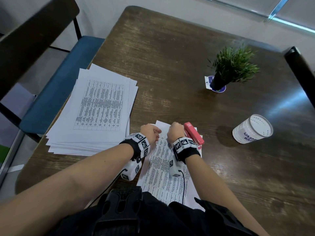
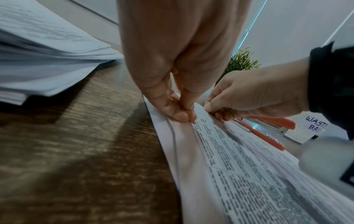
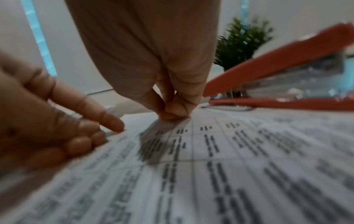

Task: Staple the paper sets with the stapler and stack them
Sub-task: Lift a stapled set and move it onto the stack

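A printed paper set [image 1: 167,169] lies on the table in front of me. My left hand [image 1: 153,133] pinches its upper left edge between thumb and fingers [image 2: 184,116], and the edge is lifted into a slight fold. Beside it, my right hand [image 1: 173,129] pinches the top edge of the same set [image 3: 175,113]. The red stapler [image 1: 194,133] lies on the set's upper right corner, just right of my right hand and free of both hands [image 3: 287,84]. A thick stack of printed sheets [image 1: 95,113] sits at the left.
A small potted plant [image 1: 230,68] stands at the back right of the dark wooden table [image 1: 170,57]. A white cup labelled as a waste basket [image 1: 254,128] stands to the right of the stapler. A blue-seated chair [image 1: 56,86] is beside the table's left edge.
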`<move>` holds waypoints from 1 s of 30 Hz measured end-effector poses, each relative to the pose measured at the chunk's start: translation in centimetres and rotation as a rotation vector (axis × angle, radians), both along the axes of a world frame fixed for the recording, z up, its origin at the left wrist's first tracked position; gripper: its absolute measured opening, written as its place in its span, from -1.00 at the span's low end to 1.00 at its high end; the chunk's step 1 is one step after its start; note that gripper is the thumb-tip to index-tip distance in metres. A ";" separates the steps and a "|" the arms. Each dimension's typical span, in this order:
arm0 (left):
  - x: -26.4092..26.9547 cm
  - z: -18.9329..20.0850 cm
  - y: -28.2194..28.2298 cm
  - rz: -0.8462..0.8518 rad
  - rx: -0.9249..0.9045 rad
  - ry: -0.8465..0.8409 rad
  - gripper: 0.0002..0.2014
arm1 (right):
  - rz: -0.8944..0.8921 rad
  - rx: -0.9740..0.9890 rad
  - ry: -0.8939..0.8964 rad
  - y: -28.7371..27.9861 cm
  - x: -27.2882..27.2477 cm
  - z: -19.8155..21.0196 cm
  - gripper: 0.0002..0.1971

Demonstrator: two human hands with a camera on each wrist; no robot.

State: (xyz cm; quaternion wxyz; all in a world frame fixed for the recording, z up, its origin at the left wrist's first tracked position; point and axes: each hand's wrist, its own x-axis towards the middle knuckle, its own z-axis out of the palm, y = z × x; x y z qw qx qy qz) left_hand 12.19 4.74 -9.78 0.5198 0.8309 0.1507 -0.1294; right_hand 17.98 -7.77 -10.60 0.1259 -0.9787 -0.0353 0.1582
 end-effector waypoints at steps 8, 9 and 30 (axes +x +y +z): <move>0.2 1.2 -1.0 -0.439 0.422 0.034 -0.73 | -0.154 0.321 0.082 -1.7 -0.2 -0.2 -0.84; 0.1 1.7 -1.3 -0.498 0.490 0.022 -0.68 | -0.141 0.298 0.065 -1.6 -0.3 -0.2 -0.81; 3.0 2.1 -2.2 -0.544 0.607 0.202 -0.69 | 0.234 0.152 0.005 -2.4 0.3 -0.9 -0.91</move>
